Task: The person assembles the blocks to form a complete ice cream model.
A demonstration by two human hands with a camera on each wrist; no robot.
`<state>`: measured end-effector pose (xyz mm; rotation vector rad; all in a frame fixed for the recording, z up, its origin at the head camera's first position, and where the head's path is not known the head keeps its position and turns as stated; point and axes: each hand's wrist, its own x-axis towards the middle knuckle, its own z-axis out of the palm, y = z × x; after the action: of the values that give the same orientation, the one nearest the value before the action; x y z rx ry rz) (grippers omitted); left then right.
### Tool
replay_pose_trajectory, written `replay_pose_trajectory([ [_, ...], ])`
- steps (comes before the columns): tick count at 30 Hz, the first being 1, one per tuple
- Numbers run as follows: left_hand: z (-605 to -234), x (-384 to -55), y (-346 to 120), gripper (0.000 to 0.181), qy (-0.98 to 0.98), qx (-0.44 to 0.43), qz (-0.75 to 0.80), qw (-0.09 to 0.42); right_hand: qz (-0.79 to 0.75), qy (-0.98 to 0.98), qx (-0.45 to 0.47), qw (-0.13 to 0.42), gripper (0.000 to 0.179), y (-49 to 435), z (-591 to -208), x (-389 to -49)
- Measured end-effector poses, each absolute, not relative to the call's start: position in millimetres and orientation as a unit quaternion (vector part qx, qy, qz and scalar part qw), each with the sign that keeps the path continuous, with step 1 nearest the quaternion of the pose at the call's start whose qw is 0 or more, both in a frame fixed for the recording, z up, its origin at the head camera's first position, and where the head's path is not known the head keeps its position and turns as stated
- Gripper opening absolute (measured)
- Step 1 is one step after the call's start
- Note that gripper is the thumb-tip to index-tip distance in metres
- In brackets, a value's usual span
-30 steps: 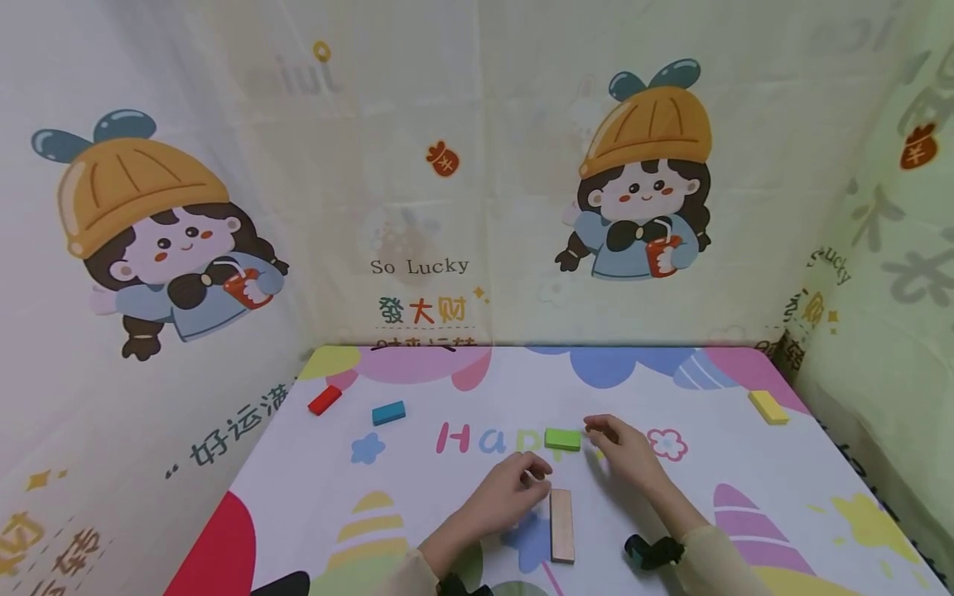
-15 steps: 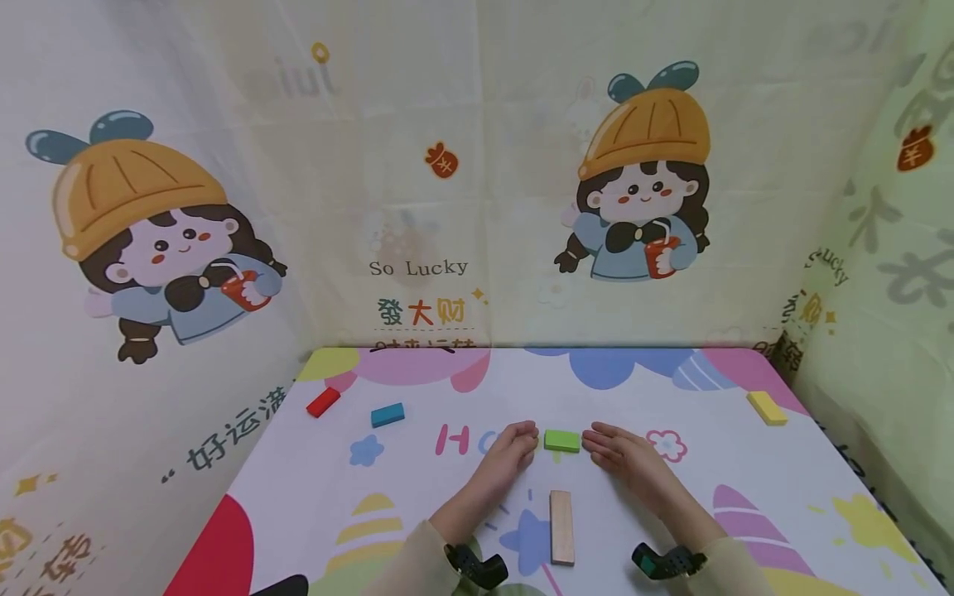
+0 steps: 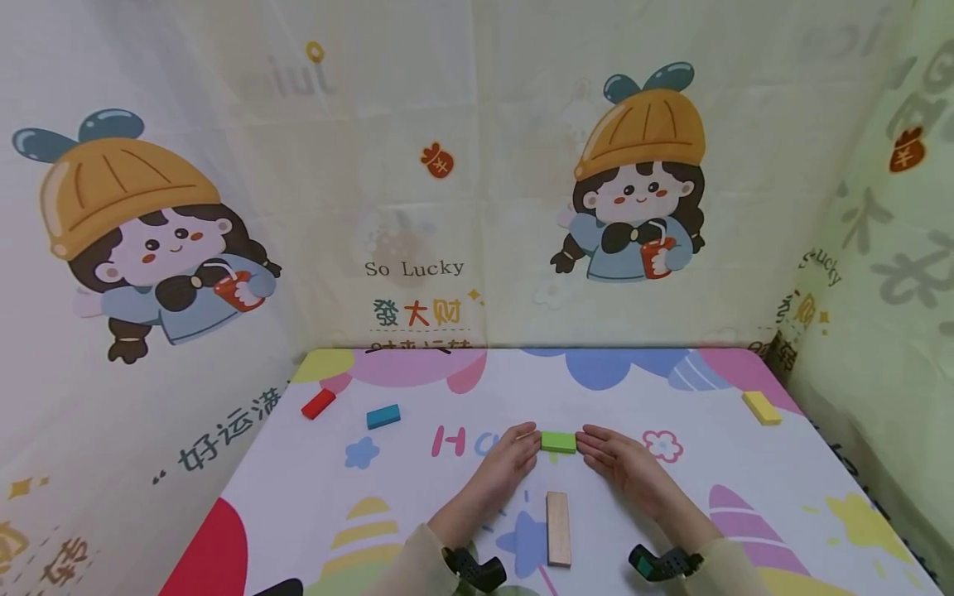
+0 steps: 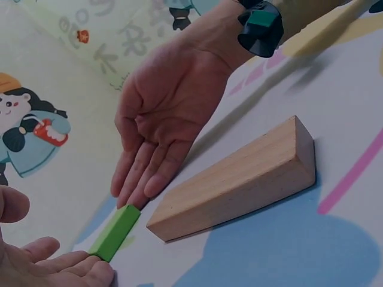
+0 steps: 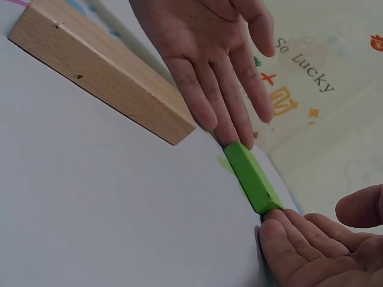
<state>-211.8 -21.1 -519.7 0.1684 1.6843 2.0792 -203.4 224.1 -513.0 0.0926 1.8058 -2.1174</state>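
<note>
The green block [image 3: 558, 442] is set on the tabletop [image 3: 428, 484], its long axis parallel to the far edge, its ends touched by left hand [image 3: 507, 463] and right hand [image 3: 626, 468], fingers straightened. A dark pit in the wooden block [image 5: 108, 78] is shown only by the right wrist view.

A second ago the left hand [image 3: 507, 463] hung with bent fingers beside the upper end of the wooden block [image 3: 558, 530], lower centre of the frame; it has since moved up the frame and straightened, covering part of the printed lettering [image 3: 448, 441]. The right hand [image 3: 624, 463], right of centre, has straightened its bent fingers too. Half a second ago gaps separated both hands from the green block [image 3: 558, 442]; now fingertips touch its left and right ends.
</note>
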Motion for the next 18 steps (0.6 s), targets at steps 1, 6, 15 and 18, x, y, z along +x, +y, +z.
replay_pose_trajectory([
  [1,-520,-211,-21,0.059,0.607,0.062,0.759,0.229,-0.748,0.639,0.031,0.178,0.052,224,-513,-203],
  [6,-520,-209,-23,0.058,0.592,0.061,0.77,0.228,-0.75,0.635,0.027,0.183,0.052,225,-514,-203],
  [15,-521,-203,-30,0.054,0.577,0.068,0.779,0.235,-0.754,0.625,0.007,0.203,0.054,228,-517,-199],
  [18,-523,-201,-33,0.054,0.569,0.075,0.783,0.241,-0.756,0.621,0.009,0.207,0.054,228,-517,-198],
])
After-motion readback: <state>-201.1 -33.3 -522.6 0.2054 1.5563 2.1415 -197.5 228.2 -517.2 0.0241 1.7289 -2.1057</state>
